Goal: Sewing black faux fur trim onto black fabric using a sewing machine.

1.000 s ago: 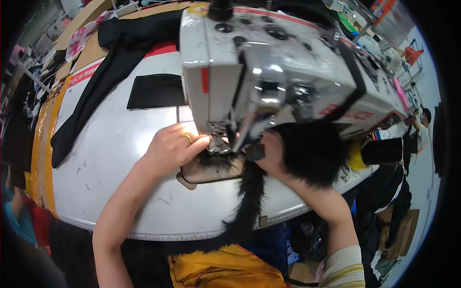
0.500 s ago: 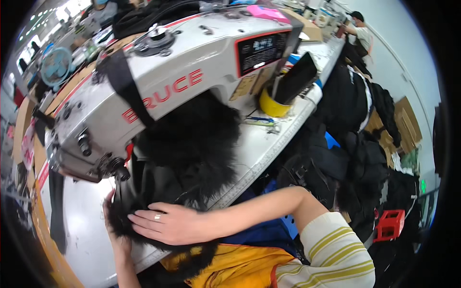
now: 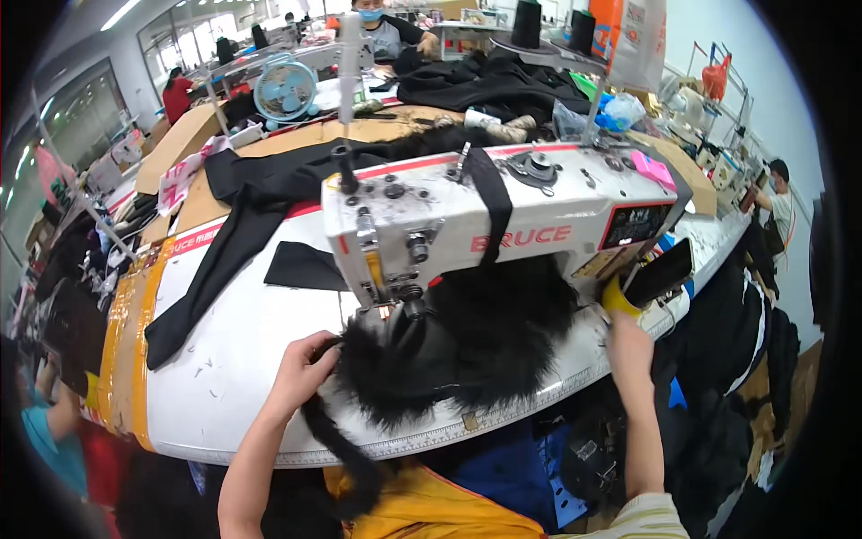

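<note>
A piece of black fur fabric (image 3: 512, 332) with a smooth dark backing lies bunched on the white sewing table, under the arm of a white sewing machine (image 3: 431, 202). My left hand (image 3: 305, 364) is closed on the fabric's left edge, thumb against fingers, just left of the needle area. From there a narrow furry strip (image 3: 346, 449) hangs over the table's front edge. My right hand (image 3: 630, 346) is at the right end of the machine, beside a yellow round holder (image 3: 620, 296) with a dark flat slab (image 3: 660, 272) leaning in it. Its fingertips are blurred and partly hidden.
Black fabric pieces (image 3: 224, 260) lie on the table left of the machine. A measuring tape (image 3: 422, 440) runs along the front edge. Dark garments (image 3: 709, 359) are heaped at the right. A blue fan (image 3: 285, 88) stands farther back, and another person (image 3: 386, 31) sits across the table.
My right hand has left the fur fabric and moved right to the yellow holder. My left hand still grips the fabric's left edge. The view has swung left and up.
</note>
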The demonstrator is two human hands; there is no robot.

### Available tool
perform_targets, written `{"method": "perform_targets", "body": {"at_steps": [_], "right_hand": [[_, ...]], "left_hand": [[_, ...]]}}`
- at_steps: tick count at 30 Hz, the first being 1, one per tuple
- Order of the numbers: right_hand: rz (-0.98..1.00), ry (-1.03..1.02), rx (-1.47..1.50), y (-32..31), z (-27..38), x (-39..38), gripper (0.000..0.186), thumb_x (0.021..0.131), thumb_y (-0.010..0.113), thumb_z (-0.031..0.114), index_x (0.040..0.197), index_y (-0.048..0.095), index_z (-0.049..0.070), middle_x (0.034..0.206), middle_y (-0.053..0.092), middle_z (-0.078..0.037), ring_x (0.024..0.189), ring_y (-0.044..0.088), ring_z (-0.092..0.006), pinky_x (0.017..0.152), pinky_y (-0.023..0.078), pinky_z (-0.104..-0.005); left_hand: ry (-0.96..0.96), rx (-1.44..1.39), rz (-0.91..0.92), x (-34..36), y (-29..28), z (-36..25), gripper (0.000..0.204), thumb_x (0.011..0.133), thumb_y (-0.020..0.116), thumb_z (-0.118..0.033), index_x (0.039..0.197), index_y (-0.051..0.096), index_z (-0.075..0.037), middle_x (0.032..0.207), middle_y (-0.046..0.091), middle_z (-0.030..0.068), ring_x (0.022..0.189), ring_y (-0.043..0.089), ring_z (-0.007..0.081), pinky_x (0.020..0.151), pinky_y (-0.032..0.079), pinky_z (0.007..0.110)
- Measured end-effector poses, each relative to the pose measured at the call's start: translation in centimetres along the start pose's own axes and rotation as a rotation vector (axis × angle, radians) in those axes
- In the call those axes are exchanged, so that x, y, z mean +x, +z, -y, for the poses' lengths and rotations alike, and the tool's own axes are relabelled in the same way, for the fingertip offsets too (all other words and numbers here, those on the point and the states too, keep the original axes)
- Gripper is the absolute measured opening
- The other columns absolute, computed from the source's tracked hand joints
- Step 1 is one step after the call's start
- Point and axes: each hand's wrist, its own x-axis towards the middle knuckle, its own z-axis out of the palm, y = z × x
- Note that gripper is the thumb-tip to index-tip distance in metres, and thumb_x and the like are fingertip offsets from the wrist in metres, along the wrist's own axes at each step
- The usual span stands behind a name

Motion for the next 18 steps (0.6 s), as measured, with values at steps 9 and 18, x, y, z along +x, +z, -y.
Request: {"method": "perform_targets", "body": {"at_steps": [9,18], "right_hand": [[1.470,-0.383,1.807,-7.2,19.7,-4.2,0.042,0.102,0.044,0.038,0.113,0.058,0.000,0.071,0.046,0.003,0.054,0.034,-0.0032,0.050,0.028,-0.0185],[1.187,-0.244,1.599,-1.8,25.7,-0.9,0.035,0.104,0.038,0.036,0.101,0.053,0.004,0.072,0.051,0.000,0.051,0.032,-0.0027,0.045,0.025,-0.0181]], "left_hand": [[0.394,0.088,0.089,2.0,5.1,-3.0,0.028,0.086,0.061,-0.003,0.112,0.062,0.006,0.082,0.070,0.0114,0.077,0.063,0.0139,0.075,0.050,0.031],[0.122,0.098,0.001,-2.2,1.1,1.0,0.017,0.095,0.054,-0.017,0.098,0.057,0.000,0.068,0.060,0.0117,0.063,0.059,0.0218,0.063,0.046,0.032]]}}
